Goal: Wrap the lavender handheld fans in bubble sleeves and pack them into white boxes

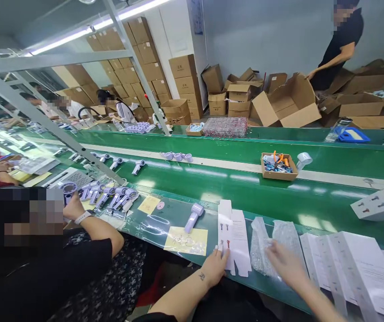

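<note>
A flat, unfolded white carton (234, 241) with small printed pictures of handheld devices lies at the bench's near edge. Resting on its lower left side with fingers spread is my left hand (214, 267). My right hand (286, 264) is over the clear bubble-wrap bags (261, 250) just right of the carton. Motion smears its fingers, so whether they grip a bag is unclear. To the left, a lavender handheld device (194, 218) lies partly on a yellow paper sheet (185, 241) with handwriting.
Folded white cartons (360, 264) are lined up at right. Across the green bench (225, 181) stands a small cardboard tray (279, 174) with tools. A co-worker's hand (74, 206) at left is at a lavender part, near several devices (108, 194). A metal frame post (87, 154) slants down there.
</note>
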Demonstrator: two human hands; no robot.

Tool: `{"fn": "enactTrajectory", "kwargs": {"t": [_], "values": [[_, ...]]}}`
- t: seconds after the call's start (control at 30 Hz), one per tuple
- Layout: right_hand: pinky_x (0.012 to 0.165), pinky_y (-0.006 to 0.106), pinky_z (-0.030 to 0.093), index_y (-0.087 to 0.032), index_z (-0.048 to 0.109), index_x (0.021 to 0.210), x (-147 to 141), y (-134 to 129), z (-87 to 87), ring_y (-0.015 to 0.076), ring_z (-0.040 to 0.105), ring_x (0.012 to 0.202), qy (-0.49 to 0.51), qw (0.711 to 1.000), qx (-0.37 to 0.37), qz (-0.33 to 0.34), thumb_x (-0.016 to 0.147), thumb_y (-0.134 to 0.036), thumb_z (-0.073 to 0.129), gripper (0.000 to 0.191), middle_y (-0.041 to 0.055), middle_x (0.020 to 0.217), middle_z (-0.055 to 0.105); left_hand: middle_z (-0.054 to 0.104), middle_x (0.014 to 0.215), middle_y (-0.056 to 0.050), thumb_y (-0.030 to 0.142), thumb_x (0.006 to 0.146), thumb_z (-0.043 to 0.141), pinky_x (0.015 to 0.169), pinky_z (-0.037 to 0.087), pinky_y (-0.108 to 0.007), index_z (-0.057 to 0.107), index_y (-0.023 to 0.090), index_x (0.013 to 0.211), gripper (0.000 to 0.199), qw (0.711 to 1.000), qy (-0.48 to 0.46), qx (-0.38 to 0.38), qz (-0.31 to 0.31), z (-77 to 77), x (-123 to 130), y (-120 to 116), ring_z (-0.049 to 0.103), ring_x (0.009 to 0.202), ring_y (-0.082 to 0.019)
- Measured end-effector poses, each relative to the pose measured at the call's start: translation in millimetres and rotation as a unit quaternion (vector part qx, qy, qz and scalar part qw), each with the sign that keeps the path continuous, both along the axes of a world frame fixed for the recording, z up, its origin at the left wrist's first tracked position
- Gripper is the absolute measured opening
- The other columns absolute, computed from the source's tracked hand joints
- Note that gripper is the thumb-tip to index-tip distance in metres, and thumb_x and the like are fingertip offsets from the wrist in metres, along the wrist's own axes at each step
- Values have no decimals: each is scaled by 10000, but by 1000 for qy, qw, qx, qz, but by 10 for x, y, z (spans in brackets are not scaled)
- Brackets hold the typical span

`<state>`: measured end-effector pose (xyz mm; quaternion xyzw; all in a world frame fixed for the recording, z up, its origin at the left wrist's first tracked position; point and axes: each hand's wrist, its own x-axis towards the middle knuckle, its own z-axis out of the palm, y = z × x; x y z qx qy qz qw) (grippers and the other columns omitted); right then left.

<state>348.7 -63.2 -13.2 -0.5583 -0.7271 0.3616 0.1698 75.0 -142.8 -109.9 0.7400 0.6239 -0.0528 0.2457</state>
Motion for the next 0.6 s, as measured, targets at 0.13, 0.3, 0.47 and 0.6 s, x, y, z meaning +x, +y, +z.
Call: {"fn": "enactTrajectory", "kwargs": {"t": [0.13, 0.3, 0.47, 0.6], "values": [[890, 387, 458, -119, 568, 934, -977, 77, -455, 321, 616, 1014, -59, 997, -50, -21, 798, -313, 536, 239, 179, 994, 652, 250, 1507, -184, 303, 780, 614, 1148, 270, -429, 135, 168, 1509, 882, 999, -28, 0, 40, -90, 1, -73, 276, 1391, -326], [864, 395, 438, -132, 519, 900, -1022, 112, -564, 331, 603, 1018, -60, 989, -86, -101, 789, -292, 552, 197, 180, 961, 635, 193, 1528, -183, 353, 711, 687, 1170, 229, -421, 128, 180, 1510, 990, 997, -69, -6, 37, -82, -23, -94, 210, 1417, -335], [729, 325, 496, -167, 522, 799, -1112, 51, -270, 228, 651, 821, 46, 981, -167, -92, 820, -314, 511, 149, 89, 790, 654, 190, 1534, -181, 452, 600, 764, 1151, 94, -596, 144, 186, 1511, 1134, 990, -97, 57, 90, 84, -33, -218, 129, 1418, -418], [738, 337, 523, -154, 537, 960, -1108, 20, 209, 205, 655, 805, 128, 975, -170, -65, 861, -423, 469, 295, 94, 825, 658, 619, 1095, -187, 215, 846, 429, 969, 390, -483, 610, 152, 1209, 410, 960, -121, 235, 93, 681, -190, -137, 540, 1076, -302]]}}
